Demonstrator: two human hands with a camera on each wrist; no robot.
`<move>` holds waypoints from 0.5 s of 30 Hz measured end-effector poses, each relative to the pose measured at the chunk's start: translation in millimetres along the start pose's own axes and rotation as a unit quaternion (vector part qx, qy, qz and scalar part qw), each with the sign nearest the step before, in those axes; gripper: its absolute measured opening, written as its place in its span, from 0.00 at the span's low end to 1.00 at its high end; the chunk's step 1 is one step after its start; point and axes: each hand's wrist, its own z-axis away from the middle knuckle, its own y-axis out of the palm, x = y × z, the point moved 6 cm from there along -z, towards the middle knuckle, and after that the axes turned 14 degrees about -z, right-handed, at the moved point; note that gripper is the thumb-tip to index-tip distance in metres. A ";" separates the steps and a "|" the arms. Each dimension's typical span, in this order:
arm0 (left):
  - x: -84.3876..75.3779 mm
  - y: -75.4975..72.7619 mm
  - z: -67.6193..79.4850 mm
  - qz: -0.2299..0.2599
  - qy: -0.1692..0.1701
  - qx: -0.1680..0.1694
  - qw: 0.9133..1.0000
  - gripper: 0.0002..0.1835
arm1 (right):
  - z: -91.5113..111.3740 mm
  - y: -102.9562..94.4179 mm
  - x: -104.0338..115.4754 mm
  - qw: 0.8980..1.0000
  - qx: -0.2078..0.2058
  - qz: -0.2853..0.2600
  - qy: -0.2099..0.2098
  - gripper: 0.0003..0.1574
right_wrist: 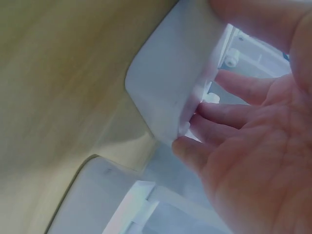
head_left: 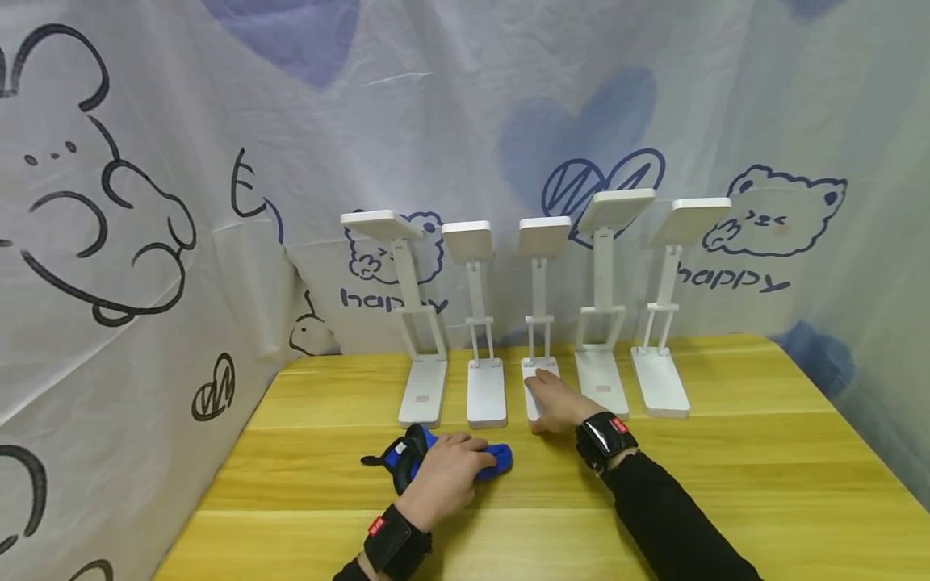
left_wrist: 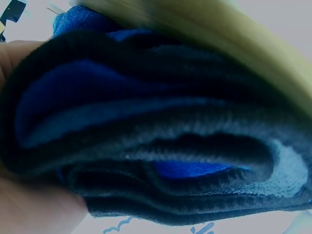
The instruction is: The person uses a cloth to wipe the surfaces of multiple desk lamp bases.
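My left hand (head_left: 452,472) grips a bunched blue cloth (head_left: 496,461) with black edging, low over the table's middle. In the left wrist view the cloth's (left_wrist: 146,119) folded layers fill the picture, with fingers at its left side. My right hand (head_left: 558,402) holds the base of the middle white folding stand (head_left: 539,303), thumb at one side and fingers along the other. Close up in the right wrist view, the fingertips touch the edge of that white base (right_wrist: 168,73). The stand is upright, and part of its base is hidden under the hand.
Several similar white stands line the table's (head_left: 305,476) back edge: one far left (head_left: 424,391), one left of middle (head_left: 485,395), a taller one (head_left: 603,274) right of middle, and one far right (head_left: 661,383). A printed curtain (head_left: 465,105) hangs behind them.
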 end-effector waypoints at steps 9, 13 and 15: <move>-2.0 -0.2 -2.1 -0.005 0.002 -0.002 1.000 0.19 | -1.0 -1.7 -6.7 1.000 -0.013 -0.014 -0.017 0.50; -1.9 -1.3 -1.4 -0.008 0.003 -0.003 1.000 0.18 | 2.5 -0.1 -9.8 0.999 -0.019 -0.025 -0.031 0.51; -1.4 -1.7 -1.3 -0.009 0.002 -0.001 1.000 0.17 | 4.5 0.0 -11.4 0.999 -0.024 -0.036 -0.031 0.51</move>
